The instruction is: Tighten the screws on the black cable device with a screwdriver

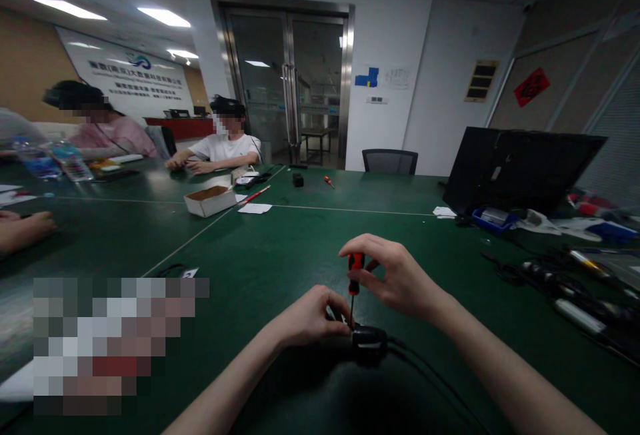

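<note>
My right hand is closed round the red and black handle of a screwdriver, which stands nearly upright with its shaft pointing down. Below it, a small black device with a cord lies on the green table; its exact kind is unclear. My left hand is closed at the device's left side, fingertips pinched beside the screwdriver's lower shaft. Those fingers hide the tip and the spot it meets. From the device, a black cable runs off to the lower right.
Ahead lie another small screwdriver, a black block and an open white box. On the right are a monitor, a blue tray and tangled cables. Several people sit to the left, one person's hand on the table.
</note>
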A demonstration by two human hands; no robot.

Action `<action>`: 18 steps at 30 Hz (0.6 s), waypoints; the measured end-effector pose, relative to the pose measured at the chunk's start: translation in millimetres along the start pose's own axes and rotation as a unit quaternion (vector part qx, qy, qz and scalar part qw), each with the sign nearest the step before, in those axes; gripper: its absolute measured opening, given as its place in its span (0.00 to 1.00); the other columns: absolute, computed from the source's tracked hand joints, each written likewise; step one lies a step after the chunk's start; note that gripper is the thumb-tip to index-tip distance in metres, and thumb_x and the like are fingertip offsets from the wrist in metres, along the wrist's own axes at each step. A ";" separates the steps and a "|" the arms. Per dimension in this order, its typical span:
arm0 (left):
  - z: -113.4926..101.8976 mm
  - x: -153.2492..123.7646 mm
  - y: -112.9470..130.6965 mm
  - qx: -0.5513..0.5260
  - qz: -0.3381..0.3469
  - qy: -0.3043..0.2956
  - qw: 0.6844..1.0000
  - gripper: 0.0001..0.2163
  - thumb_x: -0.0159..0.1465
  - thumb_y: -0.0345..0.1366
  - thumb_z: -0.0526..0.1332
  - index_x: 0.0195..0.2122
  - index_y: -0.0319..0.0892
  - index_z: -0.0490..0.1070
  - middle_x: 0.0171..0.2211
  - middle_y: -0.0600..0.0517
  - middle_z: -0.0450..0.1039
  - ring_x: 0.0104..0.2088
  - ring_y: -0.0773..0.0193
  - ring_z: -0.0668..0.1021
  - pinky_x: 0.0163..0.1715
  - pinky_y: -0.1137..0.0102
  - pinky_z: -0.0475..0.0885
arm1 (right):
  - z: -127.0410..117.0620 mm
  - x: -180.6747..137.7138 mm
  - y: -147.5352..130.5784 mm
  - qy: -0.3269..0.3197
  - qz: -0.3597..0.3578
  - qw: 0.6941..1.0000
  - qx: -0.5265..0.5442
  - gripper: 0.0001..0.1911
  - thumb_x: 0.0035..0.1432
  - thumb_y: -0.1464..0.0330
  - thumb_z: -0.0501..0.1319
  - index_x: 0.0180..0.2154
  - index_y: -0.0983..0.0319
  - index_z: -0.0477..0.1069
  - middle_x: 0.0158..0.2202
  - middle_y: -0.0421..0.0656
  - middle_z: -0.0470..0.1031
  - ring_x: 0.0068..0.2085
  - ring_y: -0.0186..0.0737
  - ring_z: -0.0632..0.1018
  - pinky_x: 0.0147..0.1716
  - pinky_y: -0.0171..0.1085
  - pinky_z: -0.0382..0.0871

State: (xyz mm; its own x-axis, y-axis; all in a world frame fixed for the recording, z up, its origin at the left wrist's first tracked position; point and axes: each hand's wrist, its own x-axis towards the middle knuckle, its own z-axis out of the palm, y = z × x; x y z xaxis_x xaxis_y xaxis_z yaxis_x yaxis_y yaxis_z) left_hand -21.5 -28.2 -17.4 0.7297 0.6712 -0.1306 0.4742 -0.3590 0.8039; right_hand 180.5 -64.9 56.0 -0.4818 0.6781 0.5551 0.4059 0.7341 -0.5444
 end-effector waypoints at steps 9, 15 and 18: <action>0.2 -1.4 1.2 0.004 0.000 0.001 1.000 0.07 0.56 0.34 0.67 0.34 0.41 0.82 0.32 0.53 0.79 0.34 0.61 0.77 0.36 0.71 0.68 | 4.7 -0.2 4.5 0.013 0.050 0.998 0.026 0.17 0.59 0.71 0.66 0.47 0.59 0.61 0.37 0.41 0.77 0.35 0.38 0.79 0.35 0.38 0.75; 0.3 -0.9 1.6 0.013 -0.002 0.007 1.000 0.07 0.56 0.35 0.67 0.35 0.41 0.82 0.32 0.53 0.79 0.34 0.61 0.77 0.37 0.71 0.69 | 1.3 -0.3 0.7 0.004 0.043 0.998 0.042 0.15 0.59 0.73 0.65 0.45 0.59 0.63 0.37 0.40 0.76 0.36 0.37 0.79 0.34 0.36 0.75; 0.2 -0.8 1.4 0.004 0.004 0.003 1.000 0.08 0.57 0.36 0.66 0.35 0.41 0.82 0.34 0.51 0.80 0.37 0.60 0.78 0.39 0.70 0.70 | 0.0 -1.0 0.2 0.010 0.020 1.000 0.007 0.16 0.60 0.75 0.63 0.49 0.59 0.68 0.40 0.41 0.76 0.39 0.37 0.78 0.33 0.35 0.74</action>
State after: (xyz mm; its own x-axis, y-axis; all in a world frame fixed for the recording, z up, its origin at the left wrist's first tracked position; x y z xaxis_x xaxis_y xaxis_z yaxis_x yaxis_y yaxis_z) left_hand -21.3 -29.3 -16.3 0.7306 0.6718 -0.1219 0.4731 -0.3694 0.7999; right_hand 181.1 -65.4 55.3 -0.4492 0.7077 0.5454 0.4135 0.7058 -0.5752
